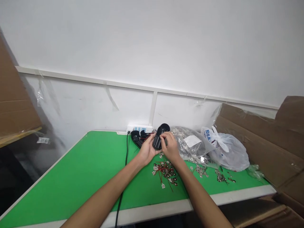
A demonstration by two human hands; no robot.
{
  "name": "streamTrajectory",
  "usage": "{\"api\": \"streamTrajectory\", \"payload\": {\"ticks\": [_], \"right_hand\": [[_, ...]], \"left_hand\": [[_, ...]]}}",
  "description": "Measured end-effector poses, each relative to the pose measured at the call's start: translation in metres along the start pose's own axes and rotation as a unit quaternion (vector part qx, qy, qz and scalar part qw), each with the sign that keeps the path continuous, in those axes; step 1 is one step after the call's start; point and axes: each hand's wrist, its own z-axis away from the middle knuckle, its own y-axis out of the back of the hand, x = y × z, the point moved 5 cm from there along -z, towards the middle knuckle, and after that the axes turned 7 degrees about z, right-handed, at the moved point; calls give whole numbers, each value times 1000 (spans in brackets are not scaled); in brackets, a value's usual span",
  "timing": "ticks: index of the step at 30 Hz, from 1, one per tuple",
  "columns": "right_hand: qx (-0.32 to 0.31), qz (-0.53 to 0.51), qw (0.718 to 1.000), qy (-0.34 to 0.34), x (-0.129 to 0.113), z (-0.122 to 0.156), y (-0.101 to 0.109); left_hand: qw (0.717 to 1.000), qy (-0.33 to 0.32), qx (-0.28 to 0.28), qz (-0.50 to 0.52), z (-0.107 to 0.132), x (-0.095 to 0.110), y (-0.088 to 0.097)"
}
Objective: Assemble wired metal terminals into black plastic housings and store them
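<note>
My left hand (147, 151) is closed round the lower side of a black plastic housing (163, 127), which has long hollows like a battery compartment. My right hand (171, 147) pinches at the housing's right side; whatever is between those fingertips is too small to make out. Behind my left hand lie more black housings (136, 138) with thin red wires. Below both hands, a loose pile of small metal contacts with red wires (166, 170) is spread on the green table top (99, 171).
A power strip (141, 128) sits against the wall, its black cable (127, 152) running across the table to the front edge. To the right are a clear bag of parts (190, 144), a tied white bag (229, 153), and small metal pieces (220, 175). Cardboard (258, 139) borders the right end.
</note>
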Motion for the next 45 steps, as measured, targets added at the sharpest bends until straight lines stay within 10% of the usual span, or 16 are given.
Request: {"api": "streamTrajectory", "payload": {"ticks": [25, 45], "right_hand": [[-12, -10, 998, 57, -9, 4, 4], [-10, -46, 998, 45, -8, 3, 8]], "left_hand": [[998, -44, -33, 8, 0, -5, -2], [992, 12, 104, -66, 6, 7, -4]]}}
